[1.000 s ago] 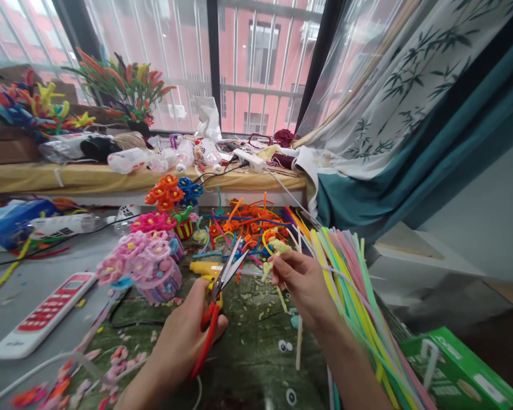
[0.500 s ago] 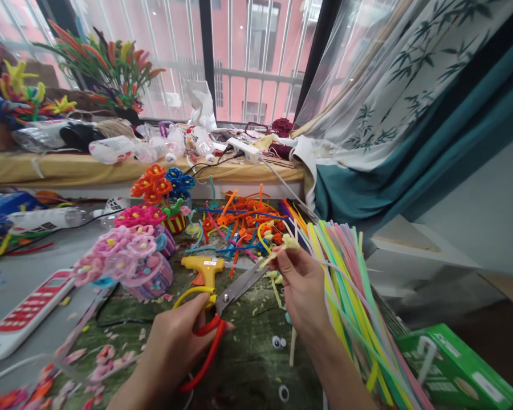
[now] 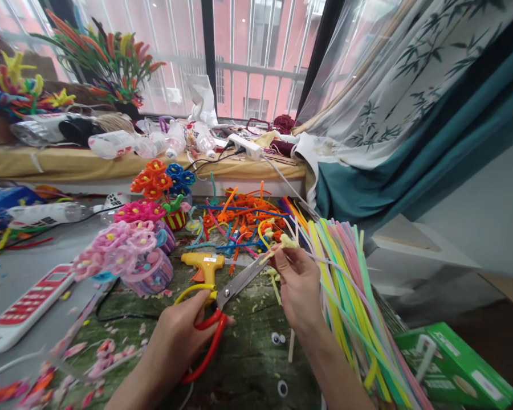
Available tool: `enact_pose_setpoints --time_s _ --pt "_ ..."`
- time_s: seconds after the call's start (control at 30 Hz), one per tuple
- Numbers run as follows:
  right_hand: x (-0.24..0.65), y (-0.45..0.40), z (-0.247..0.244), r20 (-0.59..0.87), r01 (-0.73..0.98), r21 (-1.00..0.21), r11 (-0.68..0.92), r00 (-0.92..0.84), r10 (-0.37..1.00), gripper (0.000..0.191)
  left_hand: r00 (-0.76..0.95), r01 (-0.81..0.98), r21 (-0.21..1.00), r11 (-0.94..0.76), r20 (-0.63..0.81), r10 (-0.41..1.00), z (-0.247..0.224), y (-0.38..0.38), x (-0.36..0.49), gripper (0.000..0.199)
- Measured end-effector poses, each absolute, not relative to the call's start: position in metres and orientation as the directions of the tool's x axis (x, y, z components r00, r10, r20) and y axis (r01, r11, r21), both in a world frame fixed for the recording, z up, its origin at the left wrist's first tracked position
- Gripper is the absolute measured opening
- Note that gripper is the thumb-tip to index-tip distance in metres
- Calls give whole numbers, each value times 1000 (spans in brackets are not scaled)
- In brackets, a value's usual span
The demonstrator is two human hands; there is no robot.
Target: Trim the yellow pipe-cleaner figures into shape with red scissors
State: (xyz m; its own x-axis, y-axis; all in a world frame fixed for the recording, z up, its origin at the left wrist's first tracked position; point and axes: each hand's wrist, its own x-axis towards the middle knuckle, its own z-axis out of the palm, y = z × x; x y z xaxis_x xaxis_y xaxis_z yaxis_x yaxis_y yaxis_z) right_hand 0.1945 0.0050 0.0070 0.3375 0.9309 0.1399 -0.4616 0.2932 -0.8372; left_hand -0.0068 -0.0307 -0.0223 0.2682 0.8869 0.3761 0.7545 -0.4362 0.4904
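Note:
My left hand [image 3: 183, 336] grips the handles of a pair of scissors [image 3: 243, 281], one loop red and the other yellow. The blades point up and to the right, and their tips reach the pale yellow pipe cleaner piece [image 3: 288, 241] in my right hand [image 3: 297, 285]. Thumb and fingers of that hand pinch the fuzzy piece, covering part of it. Below the blades, small yellow trimmings lie on the green mat [image 3: 248, 364]. Just behind the scissors rests a yellow glue gun [image 3: 204, 266].
Long pastel pipe cleaners [image 3: 346, 273] lie right of my right hand, beside a green box [image 3: 457, 364]. Finished pipe cleaner flowers [image 3: 119, 250] stand at left, near a red-and-white power strip [image 3: 29, 304]. Orange pieces [image 3: 248, 208] are heaped behind. Googly eyes [image 3: 283, 388] lie in front.
The scissor blades have drawn closer together at the yellow piece. Both hands stay in nearly the same place.

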Motion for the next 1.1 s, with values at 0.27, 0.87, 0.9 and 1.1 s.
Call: enact_pose_setpoints --time_s 0.27,0.87,0.9,1.1 --pt "195 6 6 143 -460 -839 293 333 932 18 243 753 543 -373 298 923 -23 -30 -6 32" --pt "197 6 3 153 -435 -847 307 354 923 13 249 786 515 -341 240 938 -26 -29 -7 39" --pt "197 6 3 156 -428 -849 309 357 921 13 252 790 509 -342 240 938 -25 -29 -7 38" --pt "196 7 0 173 -405 -853 328 374 911 12 262 803 497 -329 202 944 -20 -28 -5 31"
